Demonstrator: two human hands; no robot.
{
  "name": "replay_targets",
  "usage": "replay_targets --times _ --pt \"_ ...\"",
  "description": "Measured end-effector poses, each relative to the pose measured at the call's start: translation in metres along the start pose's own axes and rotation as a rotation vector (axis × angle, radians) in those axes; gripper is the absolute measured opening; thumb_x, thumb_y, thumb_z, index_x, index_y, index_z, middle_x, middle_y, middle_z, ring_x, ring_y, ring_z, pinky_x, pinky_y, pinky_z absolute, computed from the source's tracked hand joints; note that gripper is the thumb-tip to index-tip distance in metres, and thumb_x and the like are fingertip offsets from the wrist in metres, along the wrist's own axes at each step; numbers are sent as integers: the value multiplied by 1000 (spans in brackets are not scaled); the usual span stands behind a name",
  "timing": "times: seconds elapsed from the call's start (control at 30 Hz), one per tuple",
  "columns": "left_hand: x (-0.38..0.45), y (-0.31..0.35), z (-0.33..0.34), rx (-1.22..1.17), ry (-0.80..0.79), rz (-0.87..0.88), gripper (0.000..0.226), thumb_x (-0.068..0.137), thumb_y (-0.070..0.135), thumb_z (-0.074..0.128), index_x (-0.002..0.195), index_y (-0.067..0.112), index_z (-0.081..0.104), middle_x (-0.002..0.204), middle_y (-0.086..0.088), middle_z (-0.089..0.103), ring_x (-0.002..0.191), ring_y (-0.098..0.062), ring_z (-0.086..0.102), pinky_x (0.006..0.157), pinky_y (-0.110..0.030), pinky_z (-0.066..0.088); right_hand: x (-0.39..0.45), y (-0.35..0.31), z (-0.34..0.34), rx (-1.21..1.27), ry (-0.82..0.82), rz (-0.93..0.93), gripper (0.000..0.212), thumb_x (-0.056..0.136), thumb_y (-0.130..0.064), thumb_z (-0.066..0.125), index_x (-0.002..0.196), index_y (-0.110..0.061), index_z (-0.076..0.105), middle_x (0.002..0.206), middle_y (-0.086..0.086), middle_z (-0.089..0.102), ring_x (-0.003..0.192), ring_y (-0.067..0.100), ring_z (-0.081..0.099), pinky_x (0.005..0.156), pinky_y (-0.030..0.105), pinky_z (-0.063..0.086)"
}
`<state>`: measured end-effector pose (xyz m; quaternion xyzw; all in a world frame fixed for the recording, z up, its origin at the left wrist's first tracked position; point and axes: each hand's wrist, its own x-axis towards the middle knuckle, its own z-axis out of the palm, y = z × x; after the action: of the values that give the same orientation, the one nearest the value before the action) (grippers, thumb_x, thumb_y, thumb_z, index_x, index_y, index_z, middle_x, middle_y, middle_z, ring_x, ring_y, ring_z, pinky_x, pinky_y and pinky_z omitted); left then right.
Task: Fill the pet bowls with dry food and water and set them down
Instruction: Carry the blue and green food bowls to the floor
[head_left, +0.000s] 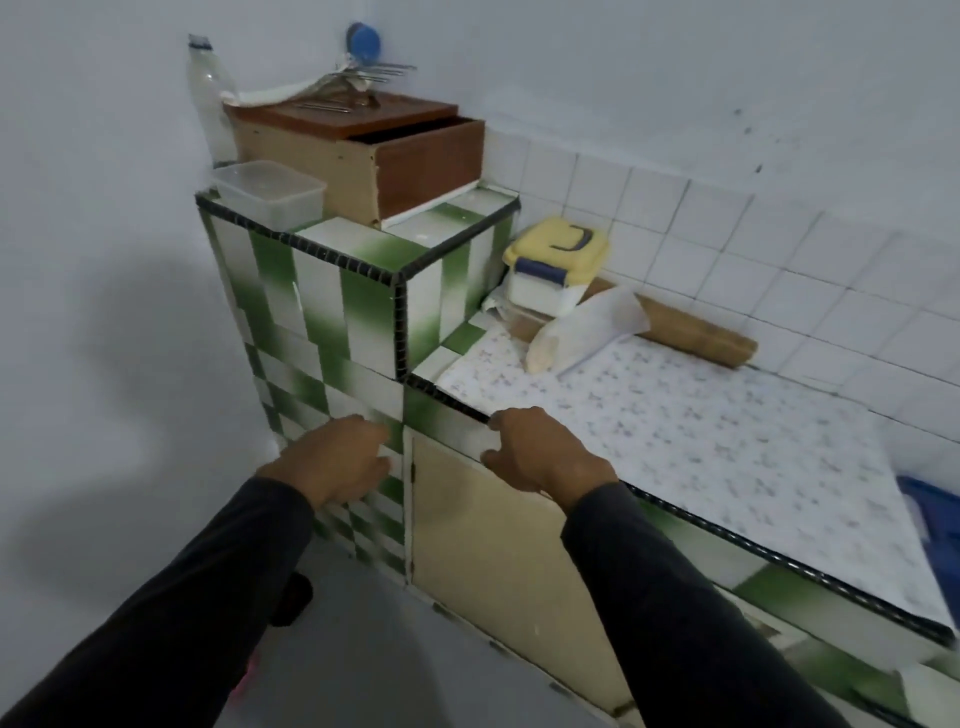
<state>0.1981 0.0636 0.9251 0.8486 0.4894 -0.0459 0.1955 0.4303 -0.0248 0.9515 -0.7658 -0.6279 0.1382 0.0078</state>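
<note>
At nine o'clock we see a plain white wall (93, 260) that carries a soft shadow, and under it a grey floor (363, 623). Next comes a raised block (322, 312) covered with green and white tiles and edged with a dark trim. On its top, at about eleven o'clock, stand a clear plastic bottle (208, 98), an empty clear plastic tub (270, 192) and a brown wooden box (374, 156) with its drawer pulled out a little; some metal cutlery (353, 83) lies on the box, and a blue round thing (363, 39) hangs on the wall above.

Our left hand (337, 462) is in front of the tiled side of the block, its fingers loosely curled and holding nothing. Our right hand (540, 452) is at the front edge of the desk (701, 452), fingers also bent with nothing in them; we cannot tell if it touches the edge. Below the right hand is a cream cupboard door (498, 561).

From one to three o'clock the desk has a white patterned cover. In its far corner, beside the block, sit a white container with a yellow lid (558, 265), a pale plastic bag (587, 332) and a wooden rolling pin (691, 332) along the white tiled back wall (753, 244). At the far right edge shows a blue thing (935, 530), cut off by the frame.

We see no pet bowl in this view.
</note>
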Motion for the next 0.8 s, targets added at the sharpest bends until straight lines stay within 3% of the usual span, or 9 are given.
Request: replay_targets --times 0.07,0.23,0.6,0.8 --pt "0 44 4 31 2 52 28 101 39 53 121 24 65 117 -1 62 103 -20 61 91 -38 54 -24 34 -5 3 15 54 36 94 -36 57 124 -17 59 123 7 62 105 26 60 92 42 53" --pt "1 148 26 140 -12 130 49 104 46 49 148 24 48 146 -7 50 127 -27 53 102 -36 48 -91 119 -12 8 64 173 41 96 -38 57 131 -16 57 126 7 62 111 27 60 95 43 52" --pt "-9 350 87 275 -29 372 48 105 50 45 145 25 49 140 -4 51 121 -26 54 98 -43 50 -238 293 -11 75 133 440 42 96 -36 58 132 -16 57 132 8 60 119 30 55 100 44 48" --pt "-20 442 126 365 -60 529 49 105 51 42 147 27 47 141 -4 49 123 -26 53 100 -42 49 -316 358 -3 129 178 599 38 95 -36 59 128 -16 60 126 9 63 111 29 60 91 42 52"
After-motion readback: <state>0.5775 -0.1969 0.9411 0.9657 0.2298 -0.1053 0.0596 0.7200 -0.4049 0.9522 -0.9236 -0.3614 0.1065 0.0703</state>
